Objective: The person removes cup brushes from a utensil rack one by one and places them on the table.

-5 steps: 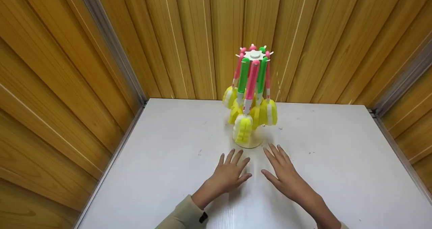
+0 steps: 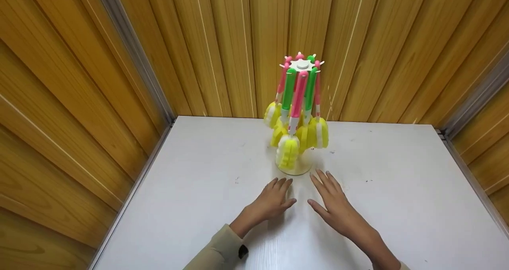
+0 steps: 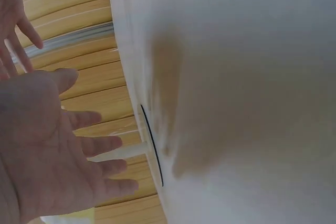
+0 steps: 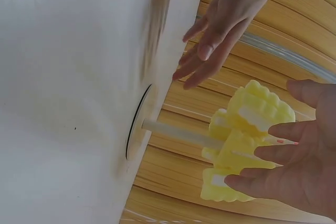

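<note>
A rotating-type stand with a white star-shaped hook top (image 2: 302,65) carries several cup brushes. Pink handles (image 2: 299,95) and green handles (image 2: 289,90) hang from the hooks, with yellow-and-white sponge heads (image 2: 288,152) at their lower ends. The stand's round base (image 2: 299,169) rests on the table. In front of it, slightly left, my left hand (image 2: 270,201) hovers palm down and holds nothing. My right hand (image 2: 337,208) is to its right, fingers spread and pointing at the base, also holding nothing. Both palms show in the wrist views, and a pale pole (image 4: 181,134) rises from the base.
The white table (image 2: 206,158) bears small dark marks (image 2: 369,180) to the right. Wood-patterned panels (image 2: 230,47) stand behind and at both sides, with grey metal strips (image 2: 135,51) at the corners.
My left hand has tilted a little, and its fingers have drawn closer together. The right hand stays almost the same. The brushes and stand keep their arrangement.
</note>
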{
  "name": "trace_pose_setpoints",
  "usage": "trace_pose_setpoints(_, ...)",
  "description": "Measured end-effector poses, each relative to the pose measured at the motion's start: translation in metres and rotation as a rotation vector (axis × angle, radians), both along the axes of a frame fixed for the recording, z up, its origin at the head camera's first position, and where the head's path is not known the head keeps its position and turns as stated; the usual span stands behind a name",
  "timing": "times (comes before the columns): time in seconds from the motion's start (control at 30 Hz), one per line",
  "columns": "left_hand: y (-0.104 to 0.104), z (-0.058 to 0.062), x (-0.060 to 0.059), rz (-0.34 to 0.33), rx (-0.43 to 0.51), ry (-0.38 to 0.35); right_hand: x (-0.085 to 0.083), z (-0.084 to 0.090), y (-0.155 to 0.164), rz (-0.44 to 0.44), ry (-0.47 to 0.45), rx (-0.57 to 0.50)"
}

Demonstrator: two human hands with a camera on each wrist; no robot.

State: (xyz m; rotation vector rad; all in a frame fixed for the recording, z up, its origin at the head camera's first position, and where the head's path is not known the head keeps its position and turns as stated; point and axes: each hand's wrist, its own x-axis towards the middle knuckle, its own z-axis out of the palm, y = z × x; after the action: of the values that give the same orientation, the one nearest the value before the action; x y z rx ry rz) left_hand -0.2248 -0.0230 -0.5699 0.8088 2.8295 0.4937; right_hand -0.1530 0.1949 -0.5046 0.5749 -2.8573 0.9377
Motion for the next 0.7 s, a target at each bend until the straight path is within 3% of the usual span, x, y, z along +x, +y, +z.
trace_pose_setpoints(0.13, 0.005, -0.011, -0.023, 0.070, 0.283, -0.186, -0.001, -0.002, -0.003, 0.001, -0.009, -0.025)
trace_pose_setpoints(0.2, 0.007, -0.015, -0.033, 0.102, 0.386, -0.204, -0.001, -0.002, -0.005, -0.001, -0.021, -0.047)
trace_pose_setpoints(0.47, 0.026, -0.025, -0.060, 0.124, 0.736, -0.133, -0.002, -0.004, -0.012, -0.009, -0.030, -0.108)
trace_pose_setpoints(0.7, 0.051, -0.029, -0.064, 0.216, 0.835, -0.046, -0.005, 0.001, -0.017, -0.008, -0.026, -0.129)
